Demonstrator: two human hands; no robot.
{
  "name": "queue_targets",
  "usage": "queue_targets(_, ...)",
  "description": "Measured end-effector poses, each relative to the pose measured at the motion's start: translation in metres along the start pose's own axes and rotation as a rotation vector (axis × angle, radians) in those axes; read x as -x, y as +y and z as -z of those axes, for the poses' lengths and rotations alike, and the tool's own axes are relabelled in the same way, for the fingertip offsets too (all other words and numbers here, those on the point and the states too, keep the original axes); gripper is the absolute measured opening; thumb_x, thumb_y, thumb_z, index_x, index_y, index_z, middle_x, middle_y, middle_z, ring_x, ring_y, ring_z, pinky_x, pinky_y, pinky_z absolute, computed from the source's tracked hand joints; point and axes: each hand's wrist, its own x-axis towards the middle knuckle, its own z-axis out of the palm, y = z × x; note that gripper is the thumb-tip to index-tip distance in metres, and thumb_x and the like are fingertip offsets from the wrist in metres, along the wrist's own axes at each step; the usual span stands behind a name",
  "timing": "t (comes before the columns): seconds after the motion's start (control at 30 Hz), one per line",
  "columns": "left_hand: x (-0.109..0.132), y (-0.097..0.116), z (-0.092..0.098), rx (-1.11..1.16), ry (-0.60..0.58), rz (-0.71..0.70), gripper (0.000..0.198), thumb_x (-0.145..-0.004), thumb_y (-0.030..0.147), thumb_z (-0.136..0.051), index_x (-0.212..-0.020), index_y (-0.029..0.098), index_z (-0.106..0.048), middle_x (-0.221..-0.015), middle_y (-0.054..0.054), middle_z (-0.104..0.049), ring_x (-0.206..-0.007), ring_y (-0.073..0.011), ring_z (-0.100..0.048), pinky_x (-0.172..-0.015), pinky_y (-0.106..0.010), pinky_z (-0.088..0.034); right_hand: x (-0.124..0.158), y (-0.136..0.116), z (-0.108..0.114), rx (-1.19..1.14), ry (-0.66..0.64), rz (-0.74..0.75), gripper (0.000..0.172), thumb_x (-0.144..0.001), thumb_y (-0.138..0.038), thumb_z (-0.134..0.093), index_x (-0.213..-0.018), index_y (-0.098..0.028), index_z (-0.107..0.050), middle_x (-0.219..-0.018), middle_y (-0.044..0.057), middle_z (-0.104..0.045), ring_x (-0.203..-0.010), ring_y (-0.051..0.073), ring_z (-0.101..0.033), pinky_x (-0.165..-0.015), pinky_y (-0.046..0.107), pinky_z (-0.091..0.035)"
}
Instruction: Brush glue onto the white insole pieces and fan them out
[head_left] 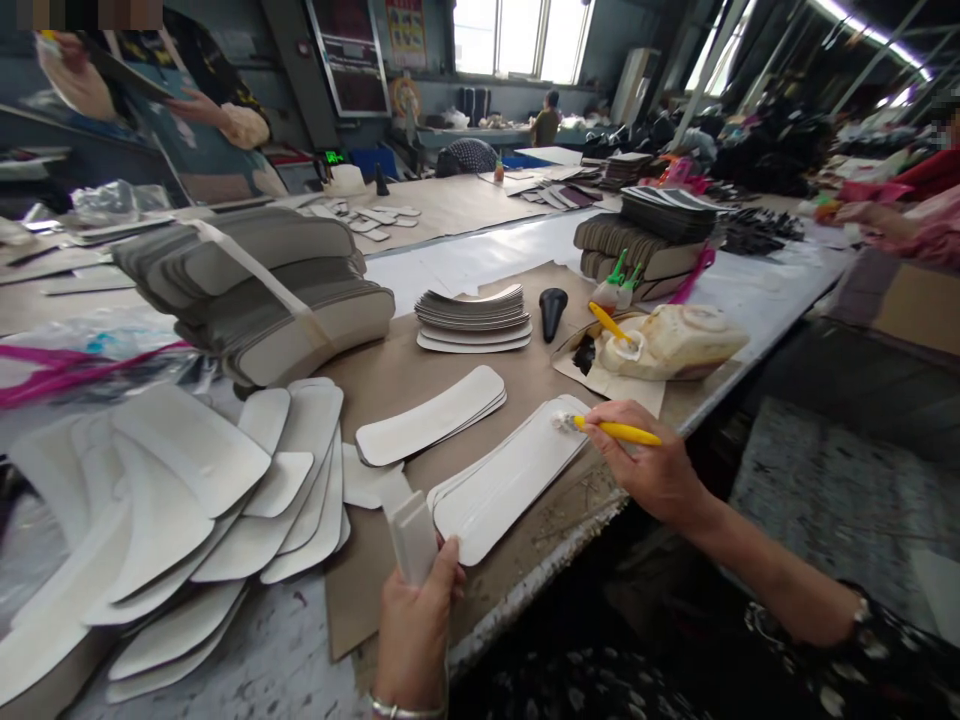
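Observation:
My right hand is closed around a yellow-handled brush. The brush's bristles rest on the far end of a stack of long white pieces lying on brown paper near the table's front edge. My left hand grips a small bundle of narrow white strips, held upright just left of that stack. A second curved white stack lies a little behind.
Fanned-out white pieces cover the table on the left. Behind them is a strapped grey bundle. A glue-caked pot with another yellow brush stands at the right. Other people work at the far left and far right.

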Motion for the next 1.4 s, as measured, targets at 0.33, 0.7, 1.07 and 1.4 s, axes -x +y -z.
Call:
queue_targets(0.33,0.014,0.011,0.004,0.003,0.099,-0.056,0.038,-0.059,0.047,-0.067,-0.077,0.014,-0.057,-0.044,0.006,-0.047,-0.044,-0.0082,-0.038,-0.046,-0.022,-0.029,0.000,-0.030,0.032,0.002,0.049,-0.038,0.006,-0.082,-0.026,-0.048,-0.085,-0.025,-0.053,-0.084,0.006,-0.056,-0.085,0.023,-0.053,-0.083,0.039,-0.041)
queue_targets(0.7,0.060,0.026,-0.019,0.264,-0.254,0.081,0.031,-0.064,0.039,-0.066,-0.068,0.008,-0.065,-0.050,-0.006,-0.061,-0.041,-0.0114,-0.049,-0.042,-0.022,-0.035,0.025,-0.093,-0.039,-1.017,-0.800,-0.581,0.024,-0.079,-0.043,-0.050,-0.073,-0.021,-0.043,-0.048,-0.008,-0.043,-0.040,0.011,-0.047,-0.041,0.023,-0.040)
queue_targets(1.07,0.061,0.018,-0.026,0.365,-0.085,0.120,0.034,-0.057,0.033,-0.073,-0.078,0.007,-0.069,-0.062,-0.011,-0.068,-0.055,-0.0186,-0.062,-0.056,-0.027,-0.050,0.034,-0.084,-0.040,-0.750,-0.505,-0.515,0.018,-0.076,-0.034,-0.056,-0.069,-0.019,-0.050,-0.063,-0.003,-0.050,-0.058,0.010,-0.049,-0.056,0.023,-0.043)
queue_targets(1.4,0.057,0.011,-0.048,0.532,0.090,0.138,0.029,-0.046,0.020,-0.079,-0.072,0.015,-0.066,-0.068,-0.003,-0.068,-0.059,-0.0153,-0.060,-0.056,-0.025,-0.050,0.048,-0.076,-0.043,-0.765,-0.484,-0.608,0.026,-0.078,-0.040,-0.052,-0.065,-0.017,-0.050,-0.059,-0.002,-0.051,-0.055,0.011,-0.050,-0.053,0.024,-0.043)
